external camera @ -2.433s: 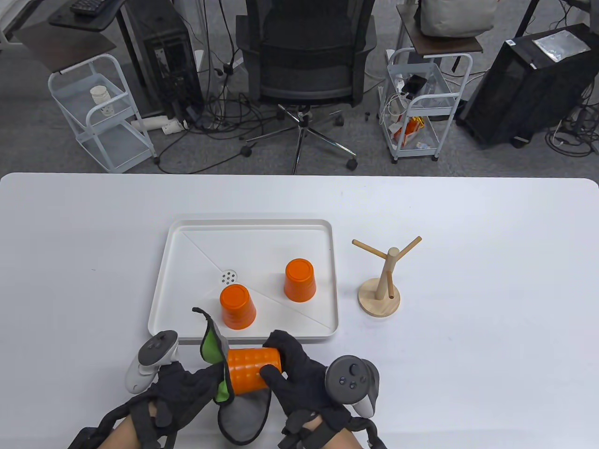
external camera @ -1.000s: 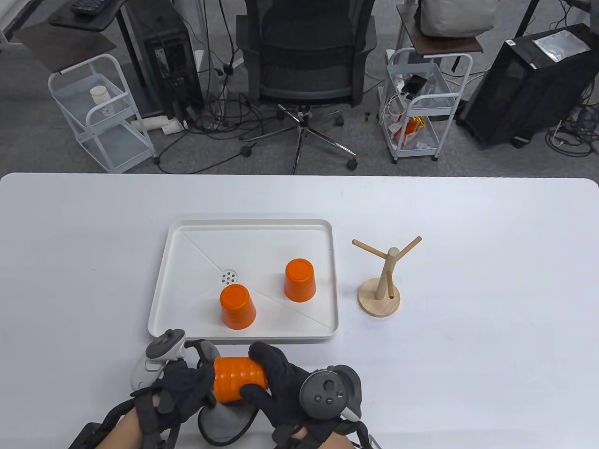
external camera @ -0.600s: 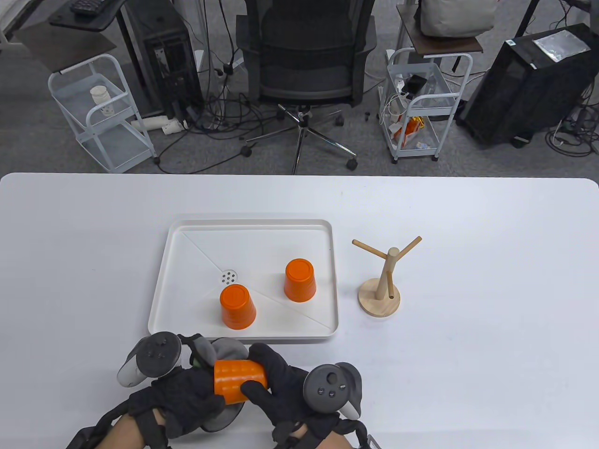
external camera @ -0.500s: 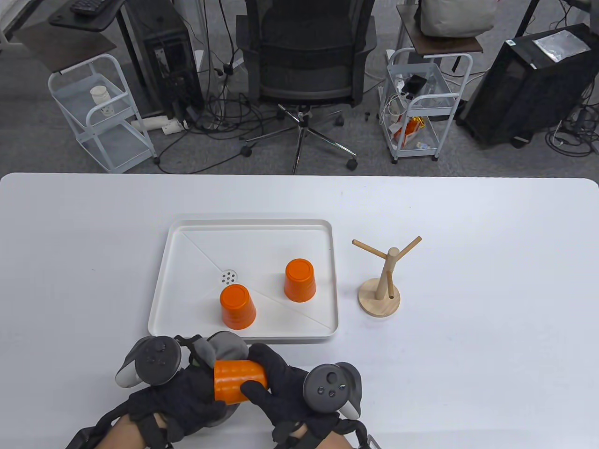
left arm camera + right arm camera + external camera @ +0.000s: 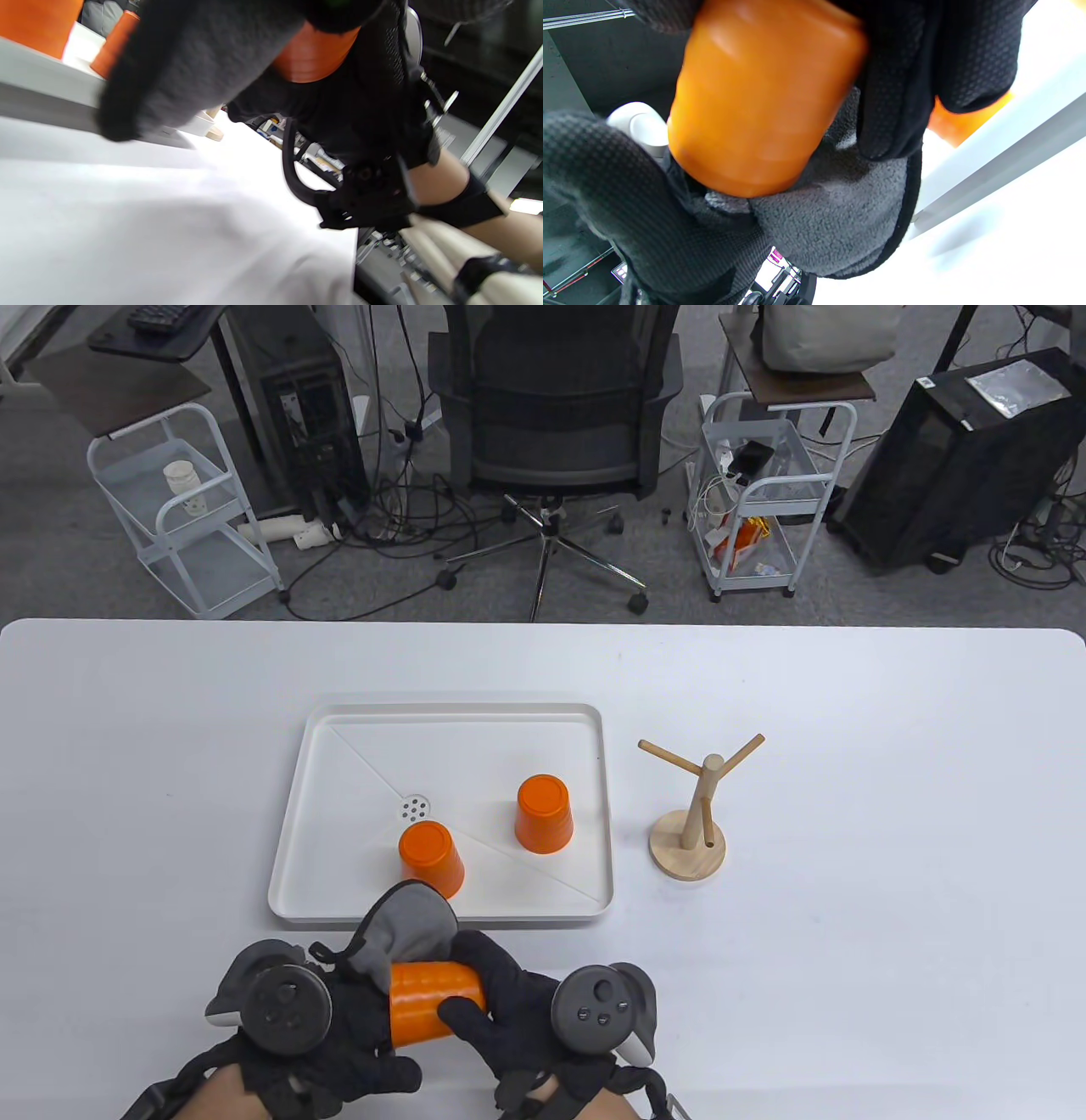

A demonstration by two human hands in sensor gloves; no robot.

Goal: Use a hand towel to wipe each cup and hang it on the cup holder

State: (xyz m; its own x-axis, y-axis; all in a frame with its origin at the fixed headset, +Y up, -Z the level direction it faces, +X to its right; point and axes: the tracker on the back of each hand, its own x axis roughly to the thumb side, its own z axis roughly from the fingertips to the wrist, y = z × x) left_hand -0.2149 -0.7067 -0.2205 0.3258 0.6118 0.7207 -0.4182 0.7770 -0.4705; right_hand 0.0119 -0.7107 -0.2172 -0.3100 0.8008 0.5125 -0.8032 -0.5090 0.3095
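Plainly, no writing is readable; right hand [image 5: 517, 1014] fingers grip the cup [image 5: 428, 997], left hand [image 5: 339, 1035] fingers hold the towel [image 5: 407, 920].

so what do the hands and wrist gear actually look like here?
Both the left hand and the right hand wear black, dot-textured knit gloves. A grey tracker with round buttons sits on each hand's back, white showing at its edge. Black straps and cables ring the wrists; forearms bare.

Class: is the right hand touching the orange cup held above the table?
Touching: the right wrist view shows the right hand with fingers wrapped on the held orange cup.
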